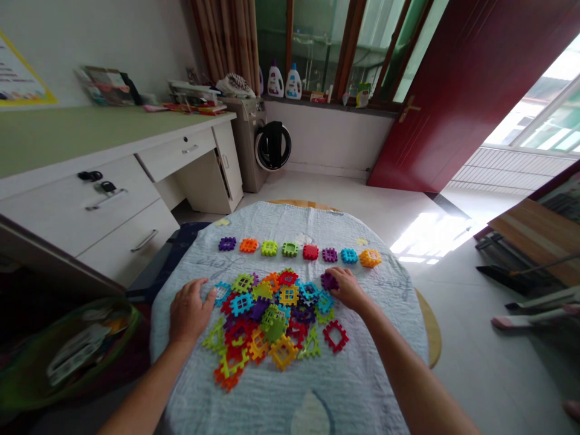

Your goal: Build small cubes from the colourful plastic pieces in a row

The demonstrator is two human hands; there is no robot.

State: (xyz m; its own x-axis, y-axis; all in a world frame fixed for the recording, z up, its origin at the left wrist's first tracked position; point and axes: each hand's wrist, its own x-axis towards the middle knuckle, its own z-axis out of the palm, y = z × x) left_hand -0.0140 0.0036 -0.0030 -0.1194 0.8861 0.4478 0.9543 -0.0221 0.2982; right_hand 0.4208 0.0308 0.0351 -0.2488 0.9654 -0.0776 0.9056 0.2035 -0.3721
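Note:
My right hand [348, 286] is closed on a dark purple interlocking plastic block [329, 281], held right of the pile and below the row. My left hand [190, 311] lies palm down on the cloth at the pile's left side, fingers apart, close to a blue piece [222, 292]. A heap of notched plastic building pieces [274, 320] in several colours fills the middle of the table. Beyond it runs a row of pieces and stacks, from a purple one [227, 243] past a red one [310, 252] to a yellow-orange block [370, 258] at the right end.
A pale blue cloth [317, 399] covers the round table. To the left stand a white desk with drawers [113, 199] and a green bin [77, 350]. A washing machine [254, 139] with its door ajar and a red door [435, 103] are behind.

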